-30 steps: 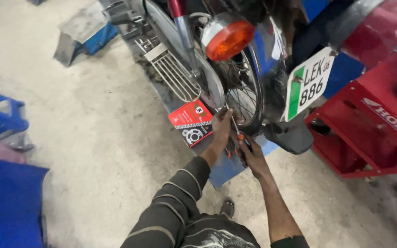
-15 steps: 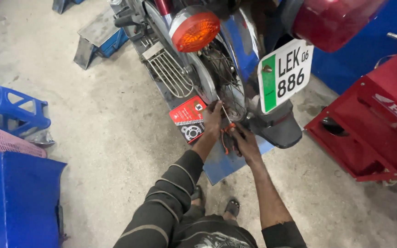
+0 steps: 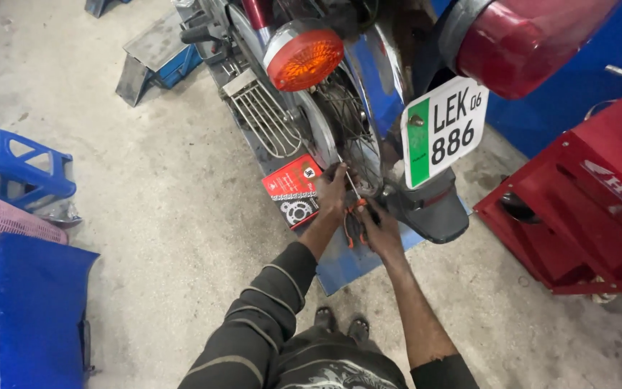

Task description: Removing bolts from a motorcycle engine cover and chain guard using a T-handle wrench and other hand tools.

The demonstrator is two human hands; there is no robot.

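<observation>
Both hands work low at the back wheel (image 3: 347,137) of a motorbike (image 3: 368,79). The left hand (image 3: 331,191), in a dark striped sleeve, reaches up to the spokes beside the wheel hub and pinches a thin metal rod (image 3: 349,180) that slants down toward the other hand; its fingers are closed together on the rod. The right hand (image 3: 381,229), on a bare forearm, sits just below and to the right, touching the lower end of the same spot, and is clamped on a small tool with orange handles (image 3: 353,225), which looks like pliers, though the head is too small to make out. The two hands are nearly touching each other.

Just left of the left hand, a red and black box (image 3: 293,191) with a picture of a sprocket leans against the wheel, standing on a blue ramp (image 3: 347,263) under the tyre. Above the hands hang a round orange turn light (image 3: 304,57), a chrome wire guard (image 3: 264,119) and a white and green number plate (image 3: 442,131) over a black mudflap (image 3: 433,209). A red tool cabinet (image 3: 584,209) stands well to the right on the concrete floor (image 3: 145,187). Far left are a blue plastic stool (image 3: 19,169), tipped over, a pink basket (image 3: 1,220) and a blue panel (image 3: 16,310). The person's sandalled feet (image 3: 340,328) show below the hands.
</observation>
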